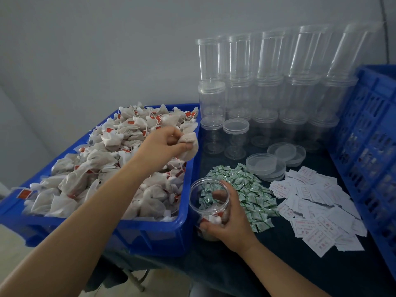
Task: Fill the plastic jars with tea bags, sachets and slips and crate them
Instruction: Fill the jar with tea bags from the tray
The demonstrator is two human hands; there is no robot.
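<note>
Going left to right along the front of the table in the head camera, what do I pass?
Blue plastic tub of white tea bags → clear plastic jar held by the right hand → pile of green-and-white sachets → spread of white paper slips with red print → blue slotted plastic crate.

You had glossy blue plastic in the tray (150, 234) and the slotted crate (368, 133). The jars (265, 82) and lids (265, 166) were clear, smooth plastic. The tea bags (107, 168) looked like matt, fibrous mesh, the sachets (246, 189) shiny film, the slips (317, 211) matt paper.
</note>
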